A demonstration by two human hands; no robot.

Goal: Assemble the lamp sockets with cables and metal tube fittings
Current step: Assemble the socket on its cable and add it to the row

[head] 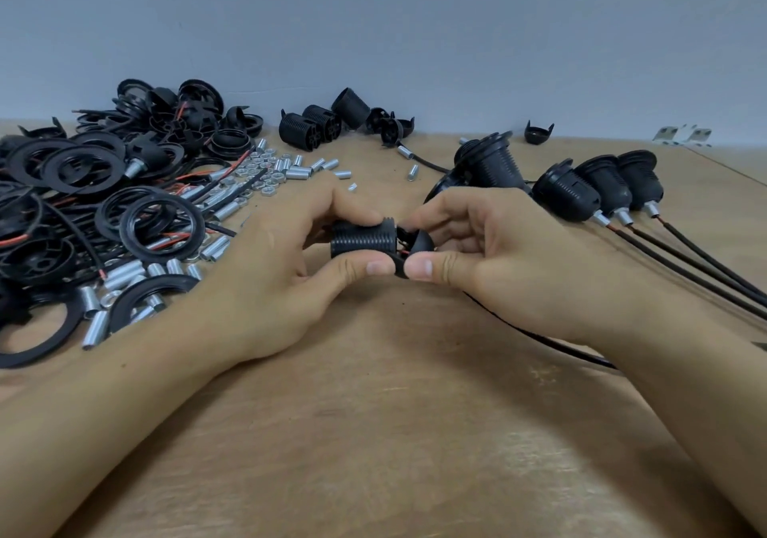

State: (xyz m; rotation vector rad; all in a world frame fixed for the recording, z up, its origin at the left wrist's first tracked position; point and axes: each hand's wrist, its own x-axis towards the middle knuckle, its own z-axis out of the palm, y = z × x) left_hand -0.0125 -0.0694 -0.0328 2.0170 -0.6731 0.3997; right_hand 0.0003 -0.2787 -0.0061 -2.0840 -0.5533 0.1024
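My left hand (282, 272) grips a black threaded socket body (363, 240) between thumb and fingers, just above the wooden table (394, 434). My right hand (498, 255) pinches a black socket cap (409, 247) right against the body's end, with red wire showing in the gap between the two parts. A black cable (552, 340) runs from under my right hand toward the right edge. The cap's far side is hidden by my fingers.
Left of my hands lies a heap of black rings, cables and several silver metal tubes (124, 226). Loose socket bodies (315, 124) stand at the back. Several finished sockets with cables (581, 189) lie at the right. A grey wall rises behind.
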